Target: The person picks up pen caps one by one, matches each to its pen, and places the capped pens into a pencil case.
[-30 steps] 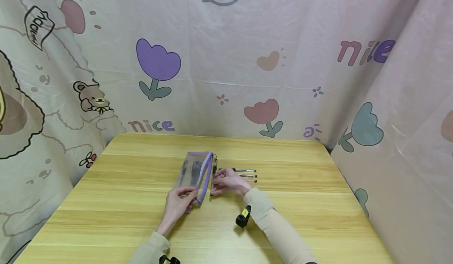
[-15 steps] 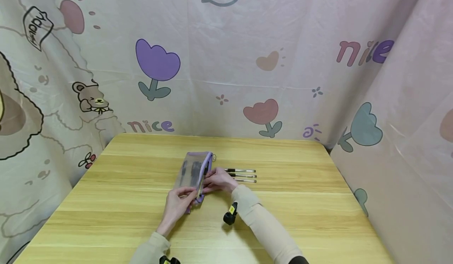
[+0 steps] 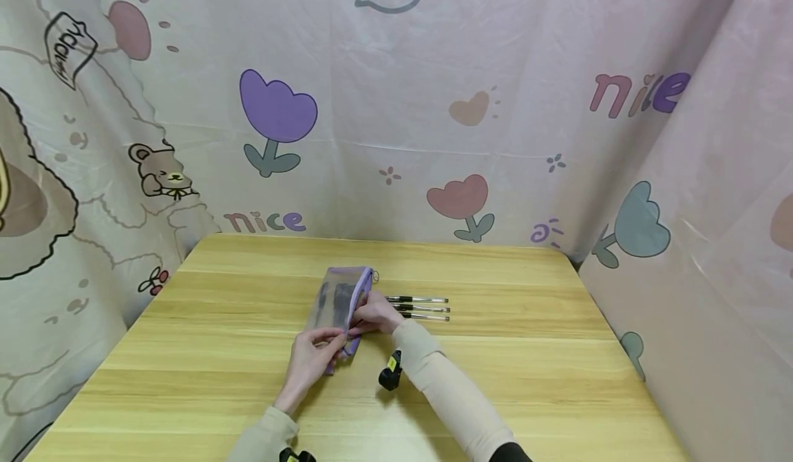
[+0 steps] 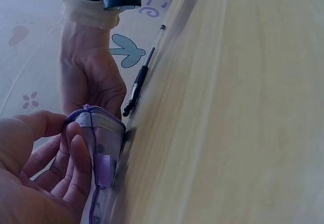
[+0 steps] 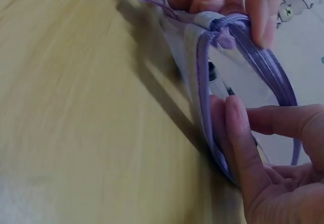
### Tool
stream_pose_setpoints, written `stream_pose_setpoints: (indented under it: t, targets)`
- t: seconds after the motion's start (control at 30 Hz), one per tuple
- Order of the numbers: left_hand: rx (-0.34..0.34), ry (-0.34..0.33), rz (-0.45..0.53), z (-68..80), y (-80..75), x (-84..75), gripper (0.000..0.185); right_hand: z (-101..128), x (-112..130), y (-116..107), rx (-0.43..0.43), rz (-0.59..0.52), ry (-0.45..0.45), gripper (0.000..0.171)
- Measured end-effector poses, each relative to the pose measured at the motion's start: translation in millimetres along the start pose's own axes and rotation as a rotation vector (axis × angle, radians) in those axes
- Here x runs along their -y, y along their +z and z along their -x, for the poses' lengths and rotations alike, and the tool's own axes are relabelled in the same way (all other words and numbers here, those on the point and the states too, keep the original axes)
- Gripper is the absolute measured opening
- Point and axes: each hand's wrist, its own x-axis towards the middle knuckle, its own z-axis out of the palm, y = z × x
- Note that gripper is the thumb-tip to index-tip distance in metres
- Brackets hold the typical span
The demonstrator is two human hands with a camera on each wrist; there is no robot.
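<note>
- Right wrist view: right hand (image 5: 263, 153) at the open zip edge of the pencil pouch (image 5: 223, 67), thumb and forefinger curled and pinched on the purple trim, a dark pen tip (image 5: 215, 77) showing just inside the mouth.
- Same view: left hand (image 5: 223, 1) at the top of the frame, fingers curled over the zip end and clamped on the fabric.
- Left wrist view: left hand (image 4: 45, 173) wrapped round the near end of the pouch (image 4: 101, 143), thumb above and fingers below; right hand (image 4: 91, 77) just beyond, against the pouch's far side; one loose pen (image 4: 144, 72) lying along the table edge line behind it.
- Head view: pouch (image 3: 337, 300) at table centre, long axis running near to far, held at the near end by the left hand (image 3: 312, 355) and on its right edge by the right hand (image 3: 374, 317).
- Three pens (image 3: 421, 308) in a parallel row just right of the pouch, touching or nearly touching the right hand's fingertips; cannot tell which.
- Wooden table (image 3: 526, 379) with bare boards wide on the left, right and near sides; far edge against the printed curtain (image 3: 434, 104), right edge close to a second hanging sheet.
</note>
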Motion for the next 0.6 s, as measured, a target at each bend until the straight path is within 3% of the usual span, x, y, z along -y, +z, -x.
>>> stream_pose_setpoints:
  t: [0.23,0.4,0.6]
  targets:
    - [-0.010,-0.007,0.013,-0.2,-1.2,1.5,0.017,-2,-4,-6,-0.004,-0.011,-0.003,0.013]
    - [-0.017,-0.017,0.017,-0.5,-0.7,1.9,0.018,4,-10,-13,-0.011,-0.076,-0.017,0.031]
    - [-0.021,-0.028,0.021,-0.8,1.0,3.3,0.018,19,-23,-27,0.033,-0.050,-0.131,0.038]
